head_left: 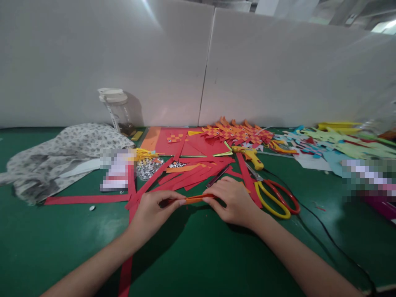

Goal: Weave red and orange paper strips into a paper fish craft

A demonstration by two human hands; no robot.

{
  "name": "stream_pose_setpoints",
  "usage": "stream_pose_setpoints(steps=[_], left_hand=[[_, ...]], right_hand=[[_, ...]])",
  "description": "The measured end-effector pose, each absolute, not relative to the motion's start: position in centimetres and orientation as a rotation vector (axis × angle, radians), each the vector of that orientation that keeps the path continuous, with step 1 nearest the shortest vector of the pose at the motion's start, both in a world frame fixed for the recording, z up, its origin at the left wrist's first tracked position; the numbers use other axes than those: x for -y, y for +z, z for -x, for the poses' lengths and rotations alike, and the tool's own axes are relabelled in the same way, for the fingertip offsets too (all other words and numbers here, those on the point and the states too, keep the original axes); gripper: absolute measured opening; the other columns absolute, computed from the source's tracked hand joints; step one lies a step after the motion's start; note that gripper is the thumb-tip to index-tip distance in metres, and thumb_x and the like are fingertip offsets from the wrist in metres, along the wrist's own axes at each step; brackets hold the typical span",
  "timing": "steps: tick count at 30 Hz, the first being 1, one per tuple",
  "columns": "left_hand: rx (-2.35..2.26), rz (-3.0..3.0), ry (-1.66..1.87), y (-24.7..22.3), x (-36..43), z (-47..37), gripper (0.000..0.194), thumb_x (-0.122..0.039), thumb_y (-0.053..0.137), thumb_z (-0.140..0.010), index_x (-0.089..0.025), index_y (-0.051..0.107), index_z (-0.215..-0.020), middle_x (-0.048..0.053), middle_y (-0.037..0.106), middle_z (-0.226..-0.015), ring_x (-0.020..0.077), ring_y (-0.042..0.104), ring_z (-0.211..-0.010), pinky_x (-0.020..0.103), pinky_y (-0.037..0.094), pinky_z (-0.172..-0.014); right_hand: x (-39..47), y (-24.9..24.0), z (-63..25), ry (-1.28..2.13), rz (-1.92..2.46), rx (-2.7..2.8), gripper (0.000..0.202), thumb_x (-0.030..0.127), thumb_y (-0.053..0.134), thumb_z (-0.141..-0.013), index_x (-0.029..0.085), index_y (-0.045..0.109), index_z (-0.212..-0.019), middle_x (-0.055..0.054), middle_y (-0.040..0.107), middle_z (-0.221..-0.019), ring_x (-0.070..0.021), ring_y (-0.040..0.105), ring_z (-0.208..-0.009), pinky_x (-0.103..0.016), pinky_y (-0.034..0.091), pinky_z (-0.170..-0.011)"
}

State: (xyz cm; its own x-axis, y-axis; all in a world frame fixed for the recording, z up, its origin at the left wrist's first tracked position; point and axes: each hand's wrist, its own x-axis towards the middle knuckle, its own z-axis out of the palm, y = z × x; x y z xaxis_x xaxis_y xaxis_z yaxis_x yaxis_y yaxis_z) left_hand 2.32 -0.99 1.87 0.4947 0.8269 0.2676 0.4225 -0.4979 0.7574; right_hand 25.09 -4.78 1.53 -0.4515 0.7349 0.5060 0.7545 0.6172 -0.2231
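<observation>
At the far left of the green tabletop (46, 247) lies a crumpled patterned cloth (62, 159), pushed back toward the white partition, with a clear bottle (116, 110) standing upright behind it. A long red paper strip (86, 199) lies flat between the cloth and your arms, near a small dish of googly eyes (149, 168), which looks kept close for easy reach.

Your left hand (153, 214) rests low on the tabletop, its fingers pressed together in a pinch on the left end of a thin orange strip (194, 199). Your right hand (233, 200) holds the other end, fingers curled and pinching, so the strip runs taut and level between both hands, just in front of the heap of red paper strips (192, 175). Holding it at both ends probably keeps it straight and steady.

Just right of your right hand lie scissors (276, 197) with yellow and red handles, blades pointing back toward the heap, and beyond them a yellow glue gun (251, 156) whose black cord trails off right. Woven red-and-orange paper pieces (238, 132) sit stacked near the partition, and pale green and blue cut-outs (340, 144) spread across the far right.
</observation>
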Motion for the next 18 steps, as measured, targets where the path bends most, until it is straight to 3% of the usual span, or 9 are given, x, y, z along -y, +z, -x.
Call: stream_pose_setpoints(steps=[4,11,15,18], left_hand=[[-0.922,-2.212,0.918,1.6,1.8,-2.8,0.010,-0.026,0.062,-0.082,-0.022,0.071,-0.081,-0.002,0.074,-0.076,0.0113,0.068,-0.064,0.018,0.052,-0.057],[-0.901,-2.247,0.922,1.5,2.0,-3.1,0.011,-0.024,0.061,-0.082,-0.021,0.071,-0.085,0.000,0.074,-0.083,0.0121,0.069,-0.070,0.019,0.055,-0.065],[-1.025,-2.154,0.811,1.5,1.4,-2.7,0.018,-0.031,0.064,-0.079,-0.021,0.070,-0.093,0.001,0.074,-0.083,0.0131,0.067,-0.066,0.022,0.054,-0.059],[-1.010,-2.048,0.758,1.6,1.1,-2.5,0.015,-0.032,0.061,-0.081,-0.020,0.070,-0.081,-0.001,0.072,-0.074,0.0120,0.065,-0.063,0.020,0.051,-0.056]], right_hand=[[5.1,1.5,-23.9,0.036,1.141,2.307,0.019,0.025,0.048,-0.091,0.017,0.065,-0.093,-0.005,0.068,-0.078,-0.0176,0.058,-0.072,-0.031,0.035,-0.066],[5.2,1.0,-23.3,-0.062,1.129,2.309,0.024,0.024,0.045,-0.094,0.016,0.065,-0.084,-0.004,0.067,-0.073,-0.0157,0.055,-0.067,-0.030,0.032,-0.061],[5.1,1.0,-24.0,-0.110,1.168,2.268,0.022,0.023,0.047,-0.093,0.016,0.065,-0.082,-0.004,0.065,-0.071,-0.0156,0.054,-0.065,-0.029,0.031,-0.060],[5.0,1.1,-24.2,-0.110,1.172,2.230,0.021,0.024,0.047,-0.092,0.016,0.065,-0.083,-0.004,0.065,-0.070,-0.0156,0.053,-0.064,-0.029,0.032,-0.059]])
